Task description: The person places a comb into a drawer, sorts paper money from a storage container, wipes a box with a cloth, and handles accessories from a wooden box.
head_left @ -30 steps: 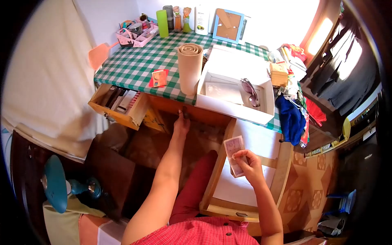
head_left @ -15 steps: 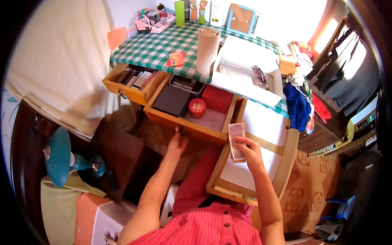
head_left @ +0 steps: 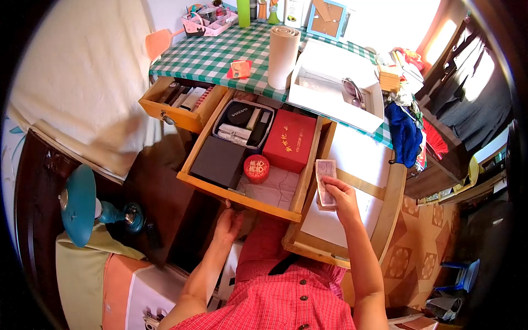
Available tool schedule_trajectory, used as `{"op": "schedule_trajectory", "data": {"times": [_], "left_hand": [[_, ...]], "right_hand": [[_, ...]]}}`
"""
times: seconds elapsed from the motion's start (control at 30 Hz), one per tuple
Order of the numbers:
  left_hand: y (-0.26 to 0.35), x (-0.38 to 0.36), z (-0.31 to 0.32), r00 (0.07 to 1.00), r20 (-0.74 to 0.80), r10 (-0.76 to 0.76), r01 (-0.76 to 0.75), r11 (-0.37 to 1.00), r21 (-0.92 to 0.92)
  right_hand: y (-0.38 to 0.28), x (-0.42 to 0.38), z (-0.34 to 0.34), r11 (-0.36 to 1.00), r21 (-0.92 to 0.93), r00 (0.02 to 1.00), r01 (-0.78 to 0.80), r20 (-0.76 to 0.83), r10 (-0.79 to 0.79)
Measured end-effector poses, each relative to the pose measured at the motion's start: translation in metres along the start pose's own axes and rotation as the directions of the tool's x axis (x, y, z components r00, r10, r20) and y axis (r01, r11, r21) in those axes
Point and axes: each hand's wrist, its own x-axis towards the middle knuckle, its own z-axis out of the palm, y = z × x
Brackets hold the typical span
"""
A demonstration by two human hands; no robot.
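Note:
My left hand (head_left: 228, 224) is closed at the front of the middle drawer (head_left: 242, 199), its fingers curled where the handle sits; the handle itself is hidden. My right hand (head_left: 341, 193) grips a stack of banknotes (head_left: 325, 175), held above the right drawer (head_left: 308, 250). Inside the middle drawer are a black box (head_left: 218, 162), a red box with gold lettering (head_left: 290, 140), a round red tin (head_left: 256, 168) and a small bin (head_left: 245, 124) of small items. White sheets (head_left: 352, 220) lie in the right drawer, which stands pulled out.
The left drawer (head_left: 181, 113) is also pulled out. On the checked tablecloth (head_left: 214, 58) stand a rolled mat (head_left: 284, 58), an open white box (head_left: 330, 91) with sunglasses (head_left: 353, 92) and a red packet (head_left: 240, 69). A teal lamp (head_left: 80, 206) is at the left.
The middle drawer has slid out toward me with my left hand, showing more of the red box and the small bin. My right hand still holds the banknotes, slightly farther right.

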Motion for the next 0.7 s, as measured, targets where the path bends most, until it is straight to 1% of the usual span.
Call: {"op": "schedule_trajectory", "data": {"times": [0.03,0.07,0.1,0.17,0.23,0.27,0.33,0.37,0.4,0.47,0.5,0.57,0.6,0.63,0.7], "left_hand": [[0.003,-0.001,0.002,0.992,-0.011,-0.129,0.124,0.971,-0.204],[0.004,-0.007,0.003,0.992,-0.011,-0.130,0.125,0.971,-0.205],[0.004,-0.015,0.006,0.998,-0.007,-0.055,0.055,0.998,-0.031],[0.003,-0.022,0.000,1.000,0.009,0.017,-0.018,0.989,0.144],[0.006,-0.023,-0.006,0.984,-0.165,-0.064,0.064,0.998,-0.007],[0.006,-0.023,-0.009,0.984,-0.165,-0.064,0.065,0.998,-0.004],[0.011,-0.032,-0.006,0.983,-0.161,-0.093,0.072,0.988,-0.136],[0.008,-0.037,-0.013,0.982,-0.165,-0.095,0.072,0.988,-0.140],[0.004,-0.044,-0.026,0.980,-0.194,-0.034,0.051,0.995,0.083],[-0.008,-0.046,-0.047,0.978,-0.206,0.036,0.029,0.952,0.306],[-0.012,-0.046,-0.052,0.979,-0.187,0.077,-0.025,0.964,0.265],[-0.015,-0.043,-0.065,0.979,-0.169,0.112,-0.073,0.972,0.223],[-0.010,-0.040,-0.066,0.993,-0.116,-0.004,0.004,1.000,0.003],[-0.008,-0.040,-0.066,0.994,-0.039,-0.104,0.093,0.973,-0.212],[-0.013,-0.039,-0.065,0.994,-0.073,-0.081,0.061,0.968,-0.243]], "right_hand": [[0.000,0.000,-0.001,1.000,0.006,1.000,0.004,-0.010,-0.004],[0.001,0.001,-0.002,1.000,0.012,1.000,0.008,-0.019,-0.007],[0.001,0.001,-0.003,1.000,0.012,1.000,0.009,-0.020,-0.008],[0.002,0.003,-0.007,1.000,0.024,1.000,0.010,-0.015,-0.010],[0.003,0.005,-0.008,1.000,0.026,1.000,0.015,-0.008,-0.015],[0.004,0.006,-0.009,0.999,0.028,1.000,0.020,-0.001,-0.020],[0.003,0.006,-0.004,1.000,0.012,1.000,0.027,-0.005,-0.027],[0.001,0.007,-0.002,0.999,-0.009,0.999,0.041,-0.002,-0.041],[0.001,0.008,0.000,0.999,-0.013,0.999,0.040,0.002,-0.040],[0.003,0.012,0.005,0.998,0.011,0.998,0.058,0.026,-0.058],[0.003,0.012,0.007,0.998,0.013,0.998,0.057,0.024,-0.058],[0.003,0.011,0.009,0.997,-0.006,0.996,0.083,0.037,-0.082],[0.002,0.011,0.009,0.997,-0.009,0.996,0.081,0.034,-0.080],[0.001,0.010,0.010,0.997,-0.009,0.997,0.074,0.034,-0.074],[0.001,0.010,0.009,0.998,-0.007,0.997,0.067,0.039,-0.067]]}}
